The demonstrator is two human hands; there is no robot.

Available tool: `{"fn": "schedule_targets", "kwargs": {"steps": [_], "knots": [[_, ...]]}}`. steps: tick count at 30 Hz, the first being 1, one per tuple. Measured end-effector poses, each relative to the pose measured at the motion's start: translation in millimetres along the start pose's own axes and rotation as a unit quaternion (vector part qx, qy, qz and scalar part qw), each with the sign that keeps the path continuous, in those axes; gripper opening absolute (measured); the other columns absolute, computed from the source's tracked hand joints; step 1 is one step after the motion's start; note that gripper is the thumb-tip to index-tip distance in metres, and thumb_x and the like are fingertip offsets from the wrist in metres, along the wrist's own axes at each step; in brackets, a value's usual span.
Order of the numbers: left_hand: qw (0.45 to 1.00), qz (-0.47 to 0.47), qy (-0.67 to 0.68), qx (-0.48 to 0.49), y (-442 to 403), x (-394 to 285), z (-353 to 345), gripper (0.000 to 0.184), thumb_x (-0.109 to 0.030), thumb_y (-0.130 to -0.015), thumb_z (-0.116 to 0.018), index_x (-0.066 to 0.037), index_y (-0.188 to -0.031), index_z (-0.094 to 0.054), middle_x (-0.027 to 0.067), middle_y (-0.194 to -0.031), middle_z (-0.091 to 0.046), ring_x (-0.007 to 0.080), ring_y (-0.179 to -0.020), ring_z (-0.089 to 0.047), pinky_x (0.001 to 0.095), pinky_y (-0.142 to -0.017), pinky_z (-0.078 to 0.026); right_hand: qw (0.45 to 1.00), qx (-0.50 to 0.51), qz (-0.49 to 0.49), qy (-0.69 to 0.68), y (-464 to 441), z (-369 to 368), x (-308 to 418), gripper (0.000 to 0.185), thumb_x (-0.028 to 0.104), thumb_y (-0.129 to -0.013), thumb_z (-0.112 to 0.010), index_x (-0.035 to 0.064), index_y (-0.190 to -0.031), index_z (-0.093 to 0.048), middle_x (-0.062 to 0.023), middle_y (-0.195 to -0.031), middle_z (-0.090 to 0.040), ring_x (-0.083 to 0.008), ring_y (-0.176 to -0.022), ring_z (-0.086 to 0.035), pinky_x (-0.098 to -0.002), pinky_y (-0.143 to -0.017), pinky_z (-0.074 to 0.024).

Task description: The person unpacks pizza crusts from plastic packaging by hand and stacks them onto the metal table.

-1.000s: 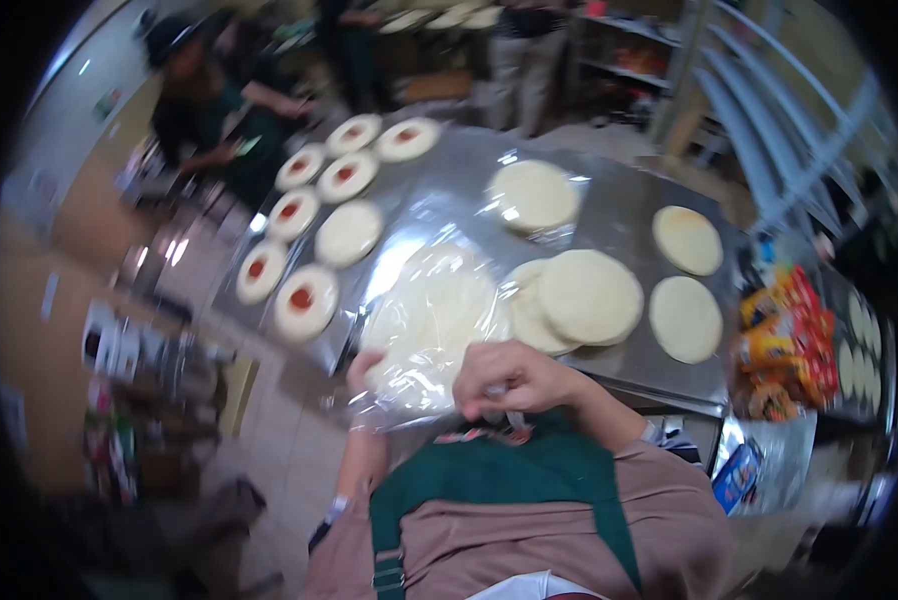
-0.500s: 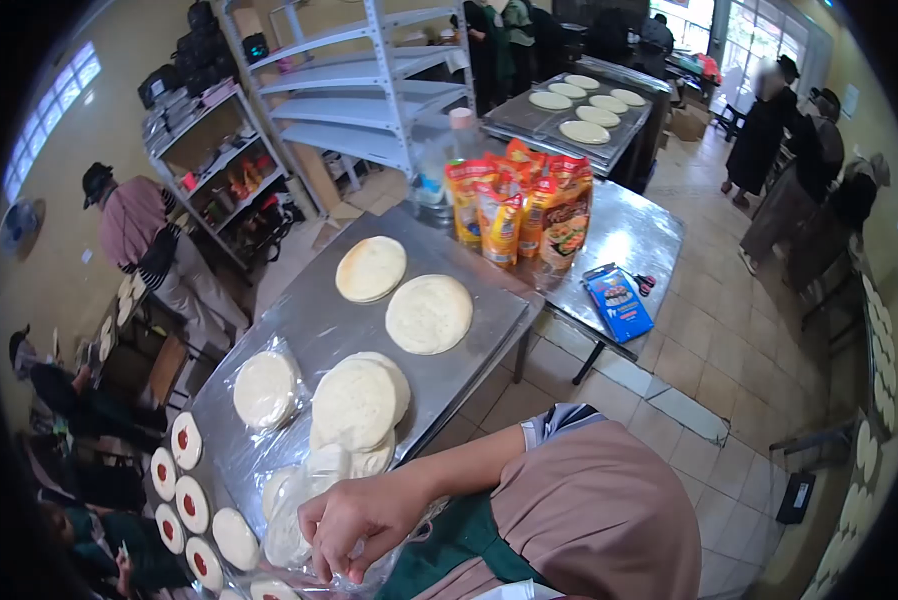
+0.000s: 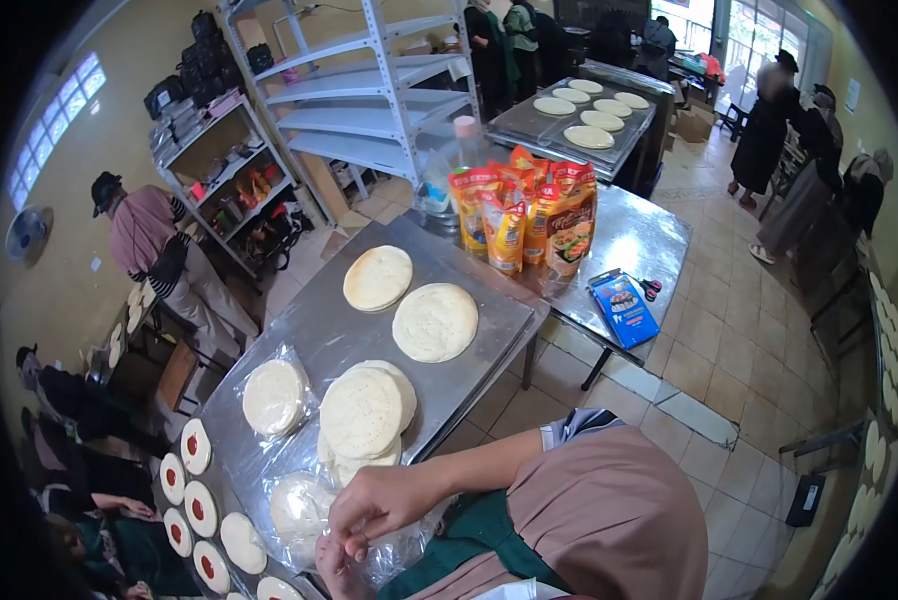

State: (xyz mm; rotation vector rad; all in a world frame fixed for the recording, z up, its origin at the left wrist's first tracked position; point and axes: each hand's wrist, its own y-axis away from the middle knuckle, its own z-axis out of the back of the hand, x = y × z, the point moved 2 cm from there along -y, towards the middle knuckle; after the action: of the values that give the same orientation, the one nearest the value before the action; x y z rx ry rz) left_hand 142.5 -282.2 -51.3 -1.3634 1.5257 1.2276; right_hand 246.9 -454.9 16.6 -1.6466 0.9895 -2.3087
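Observation:
At the bottom centre, my right hand (image 3: 384, 505) has its fingers pinched together on the edge of a clear plastic bag (image 3: 409, 545). Partly below it, my left hand (image 3: 337, 568) touches the same bag edge, its fingers bent close to the right hand's. A pale round flatbread (image 3: 301, 505) lies inside the plastic on the metal table (image 3: 299, 345). Just beyond the hands is a stack of plain flatbreads (image 3: 361, 410). Another bagged flatbread (image 3: 274, 397) rests to its left. Discs with red sauce (image 3: 200, 508) are at the lower left.
Two flatbreads (image 3: 434, 322) lie farther up the table. Sauce pouches (image 3: 524, 215) stand near a blue packet (image 3: 624, 310) and scissors (image 3: 650, 288). Behind are a shelf rack (image 3: 369, 110) and a tray table (image 3: 569, 125). Several people are around the room, including one (image 3: 159, 240) at the left.
The view has swung to the right since the first frame. My left hand, out of sight half a second ago, now shows beside my right hand at the bag's edge.

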Motion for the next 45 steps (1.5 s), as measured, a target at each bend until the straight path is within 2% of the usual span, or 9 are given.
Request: {"fn": "schedule_targets", "kwargs": {"steps": [6,10,14,26,30,34,38,40,45], "knots": [[0.998,0.006,-0.031,-0.060,4,-12,2,0.036,-0.034,-0.082,-0.048,-0.003,-0.098,-0.050,0.0063,-0.089,-0.053,0.0142,-0.077,-0.050,0.0271,-0.071,-0.040,0.992,0.008,-0.128,-0.012,-6,18,-7,0.017,0.023,-0.078,-0.054,0.0062,-0.077,-0.056,-0.0056,-0.059,-0.055,-0.0201,-0.055,-0.054,-0.0303,-0.050,-0.0380],[0.973,-0.057,-0.019,-0.221,3,-16,-23,0.018,-0.021,-0.078,-0.047,-0.005,-0.071,-0.047,0.0040,-0.059,-0.046,0.0124,-0.050,-0.042,0.0225,-0.049,-0.035,0.929,0.055,-0.224,0.288,-8,20,-32,0.018,0.025,-0.068,-0.060,0.0072,-0.074,-0.059,-0.0128,-0.063,-0.057,-0.0256,-0.062,-0.057,-0.0351,-0.054,-0.0424],[0.992,-0.006,-0.011,-0.127,-1,-5,-26,0.017,-0.012,-0.081,-0.047,-0.002,-0.067,-0.048,0.0032,-0.059,-0.047,0.0097,-0.051,-0.041,0.0215,-0.048,-0.032,0.871,0.112,-0.184,0.442,-10,-3,-56,0.021,0.024,-0.067,-0.059,0.0037,-0.073,-0.056,-0.0127,-0.059,-0.056,-0.0289,-0.061,-0.057,-0.0371,-0.055,-0.0441],[0.954,0.037,-0.294,0.039,10,-15,-30,0.020,-0.017,-0.076,-0.054,0.001,-0.065,-0.054,0.0050,-0.054,-0.050,0.0091,-0.051,-0.044,0.0242,-0.048,-0.035,0.889,0.133,-0.162,0.408,-29,-28,-92,0.024,0.023,-0.059,-0.061,0.0049,-0.075,-0.055,-0.0142,-0.060,-0.056,-0.0289,-0.060,-0.057,-0.0385,-0.052,-0.0437],[0.956,-0.025,-0.293,0.012,16,2,4,0.027,-0.026,-0.068,-0.064,0.000,-0.068,-0.058,0.0057,-0.056,-0.052,0.0094,-0.053,-0.045,0.0242,-0.049,-0.037,0.885,0.009,-0.214,0.413,-36,8,-68,0.023,0.030,-0.064,-0.058,0.0106,-0.078,-0.057,-0.0121,-0.063,-0.057,-0.0271,-0.059,-0.057,-0.0379,-0.051,-0.0437],[0.902,0.101,-0.404,-0.114,27,7,30,0.039,-0.040,-0.060,-0.068,-0.002,-0.070,-0.061,0.0081,-0.060,-0.055,0.0130,-0.055,-0.050,0.0254,-0.053,-0.040,0.905,-0.184,-0.222,0.314,-39,56,-24,0.026,0.024,-0.064,-0.061,0.0081,-0.083,-0.059,-0.0112,-0.067,-0.058,-0.0250,-0.062,-0.059,-0.0327,-0.053,-0.0441],[0.787,0.212,-0.528,-0.240,39,20,61,0.049,-0.049,-0.062,-0.062,-0.003,-0.081,-0.061,0.0134,-0.066,-0.058,0.0243,-0.064,-0.057,0.0313,-0.058,-0.043,0.932,-0.171,-0.101,0.303,-36,75,0,0.029,0.013,-0.057,-0.066,0.0055,-0.084,-0.060,-0.0110,-0.071,-0.060,-0.0231,-0.064,-0.059,-0.0283,-0.056,-0.0454],[0.825,0.127,-0.419,-0.358,39,22,71,0.061,-0.054,-0.064,-0.058,-0.005,-0.100,-0.056,0.0144,-0.078,-0.059,0.0211,-0.069,-0.056,0.0294,-0.060,-0.042,0.927,-0.134,-0.034,0.348,-37,72,9,0.029,0.008,-0.054,-0.067,0.0042,-0.082,-0.060,-0.0104,-0.071,-0.060,-0.0228,-0.063,-0.059,-0.0278,-0.056,-0.0456],[0.902,-0.167,-0.202,-0.344,16,-4,56,0.082,-0.065,-0.064,-0.050,-0.002,-0.116,-0.042,0.0100,-0.080,-0.054,0.0147,-0.069,-0.049,0.0246,-0.062,-0.038,0.981,-0.013,-0.027,0.193,-41,61,-3,0.029,0.005,-0.053,-0.065,0.0017,-0.081,-0.059,-0.0099,-0.071,-0.059,-0.0220,-0.063,-0.058,-0.0272,-0.056,-0.0441]]}}
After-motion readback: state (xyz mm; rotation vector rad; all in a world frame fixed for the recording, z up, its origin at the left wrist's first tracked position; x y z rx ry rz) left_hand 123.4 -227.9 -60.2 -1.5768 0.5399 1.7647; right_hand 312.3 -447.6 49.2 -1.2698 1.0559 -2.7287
